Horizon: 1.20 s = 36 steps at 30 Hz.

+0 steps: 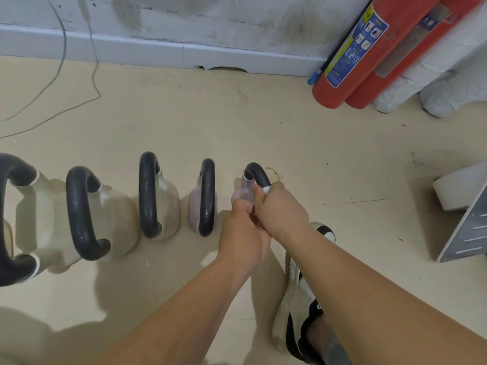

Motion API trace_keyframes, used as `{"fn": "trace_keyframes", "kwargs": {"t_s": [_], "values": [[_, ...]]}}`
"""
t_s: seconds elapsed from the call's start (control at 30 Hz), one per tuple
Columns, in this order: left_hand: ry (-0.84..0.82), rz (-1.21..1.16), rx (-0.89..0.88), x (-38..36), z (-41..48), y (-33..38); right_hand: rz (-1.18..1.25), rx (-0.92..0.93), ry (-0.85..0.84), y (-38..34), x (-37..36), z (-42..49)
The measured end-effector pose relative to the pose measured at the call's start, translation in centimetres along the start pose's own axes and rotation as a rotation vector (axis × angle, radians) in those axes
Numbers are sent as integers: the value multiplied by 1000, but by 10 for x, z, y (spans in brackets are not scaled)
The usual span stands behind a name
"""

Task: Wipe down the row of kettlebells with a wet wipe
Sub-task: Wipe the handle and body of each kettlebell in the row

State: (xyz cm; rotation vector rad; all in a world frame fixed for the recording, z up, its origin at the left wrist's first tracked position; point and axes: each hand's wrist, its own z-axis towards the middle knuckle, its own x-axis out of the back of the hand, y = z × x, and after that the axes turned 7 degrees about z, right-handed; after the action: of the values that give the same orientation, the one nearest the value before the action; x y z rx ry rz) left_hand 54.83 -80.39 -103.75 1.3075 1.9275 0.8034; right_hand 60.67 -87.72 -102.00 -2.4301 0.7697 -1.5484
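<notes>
While right hand (279, 209) curls round the handle (257, 172) of the end bell (244, 189) with the wipe (266, 189) trapped under its fingers, left hand (243, 233) is fisted lower on the same bell, touching the right. Looks like a brace. Only a sliver of white wipe shows, at the right fingertips against the black handle; the rest is hidden in the fist. Can't tell what the left fingers close on, handle base or pink body, since both hands cover it.

Location: five bells in a line on the floor (184, 114), left to right. End bell is the rightmost, small and pink, just beside a second pink bell (195, 204); three bigger cream bells (168, 204) run further left.

Step, my read: handle wipe on the end bell. If the pass runs right to left, four remain. The cream ones look grimy.

Next calls for:
- slide the wipe round the arch to the far leg
- go down over the pink body, left hand bracing so the light bell doesn't tip
- shift left to the next bell

Shoe (292, 299) sits close by the end bell. Extinguishers (350, 54) stand well apart by the wall (210, 17).
</notes>
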Motion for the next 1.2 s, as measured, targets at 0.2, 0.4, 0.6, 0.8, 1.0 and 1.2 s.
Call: {"fn": "trace_keyframes", "kwargs": {"t_s": [0.2,0.4,0.6,0.8,1.0,1.2], "values": [[50,112,137,5,-11,-7,-66,115,103,25,-12,-26],[4,607,9,18,-12,-25,17,75,128,45,-28,-44],[44,731,-33,22,-12,-16,172,23,143,58,-45,-48],[59,695,-26,15,-13,-22,312,-128,88,64,-64,-45],[104,689,-45,10,-3,-37,477,-195,-1,64,-72,-40],[129,704,-73,12,-1,-38,388,-220,-32,63,-72,-37]]}}
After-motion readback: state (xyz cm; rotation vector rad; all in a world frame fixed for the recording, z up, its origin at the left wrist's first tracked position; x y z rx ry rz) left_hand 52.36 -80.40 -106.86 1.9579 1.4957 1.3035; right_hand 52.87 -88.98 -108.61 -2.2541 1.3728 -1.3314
